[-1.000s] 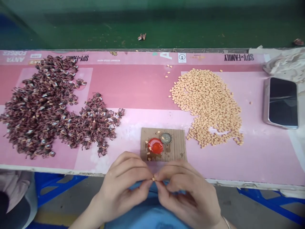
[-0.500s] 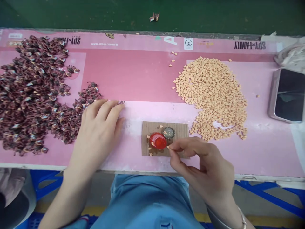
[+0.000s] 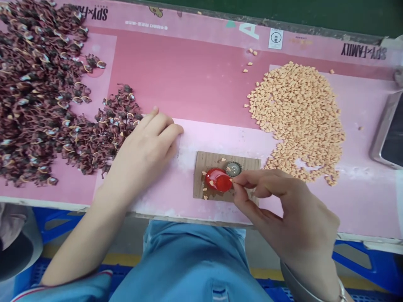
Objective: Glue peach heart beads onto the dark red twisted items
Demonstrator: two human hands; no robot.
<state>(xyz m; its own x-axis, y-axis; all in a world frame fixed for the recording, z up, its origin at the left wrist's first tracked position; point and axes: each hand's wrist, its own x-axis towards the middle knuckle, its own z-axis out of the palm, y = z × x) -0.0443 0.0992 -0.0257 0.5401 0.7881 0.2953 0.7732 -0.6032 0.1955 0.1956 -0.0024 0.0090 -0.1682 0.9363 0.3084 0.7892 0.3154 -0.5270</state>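
My right hand (image 3: 289, 209) pinches a tiny beige piece (image 3: 231, 180) between thumb and forefinger, right at the edge of a small red container (image 3: 223, 183). The container sits tilted toward me on a square of brown cardboard (image 3: 199, 176). Behind it is a crimped metal bottle cap (image 3: 233, 168), and a few loose beige bits lie around. My left hand (image 3: 146, 147) rests on the table beside a heap of small dark maroon figures (image 3: 40, 105). Its fingers are curled with the tips turned under, hiding whatever they hold.
A wide pile of beige pieces (image 3: 302, 113) spreads over the pink printed table cover (image 3: 176, 79) at the right, with several strays behind it. A phone (image 3: 392, 130) lies at the far right. Beyond the back edge is a dark green surface (image 3: 355, 14).
The view has shifted and tilted. My left hand's fingers have curled in from a more spread pose. My right hand has brought the beige piece up against the red container.
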